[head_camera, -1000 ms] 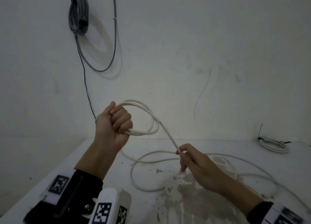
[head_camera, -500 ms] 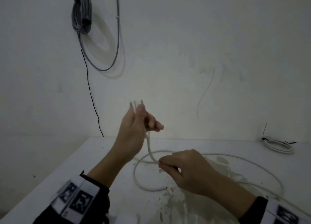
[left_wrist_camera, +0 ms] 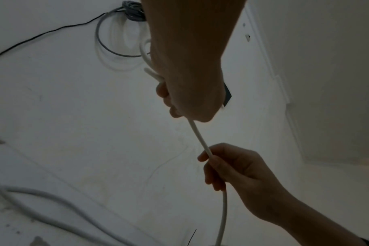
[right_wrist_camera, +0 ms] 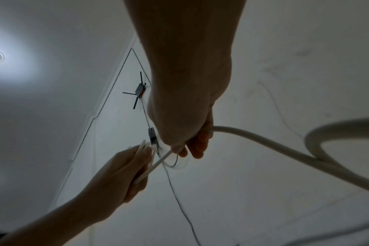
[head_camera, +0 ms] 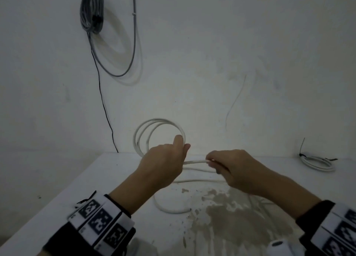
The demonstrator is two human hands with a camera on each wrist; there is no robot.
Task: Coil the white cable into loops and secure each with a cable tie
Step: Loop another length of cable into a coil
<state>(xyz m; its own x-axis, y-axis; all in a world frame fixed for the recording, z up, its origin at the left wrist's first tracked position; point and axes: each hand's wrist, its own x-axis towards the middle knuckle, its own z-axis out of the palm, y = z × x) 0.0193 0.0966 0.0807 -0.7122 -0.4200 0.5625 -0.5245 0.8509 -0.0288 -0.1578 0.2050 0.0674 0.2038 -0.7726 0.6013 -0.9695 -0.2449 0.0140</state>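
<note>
Above the table (head_camera: pixel 57 194), near its far edge, left hand (head_camera: pixel 163 167) grips coiled white cable (head_camera: pixel 159 124), right hand (head_camera: pixel 237 171) apparently pinching it.

Your left hand (head_camera: pixel 163 163) is raised above the table, fingers curled closed around the loops of the white cable (head_camera: pixel 159 121), thumb uppermost. Your right hand (head_camera: pixel 235 171) sits just beside it, back upward, pinching a straight run of the same cable. Both forearms converge from the lower corners.
</note>
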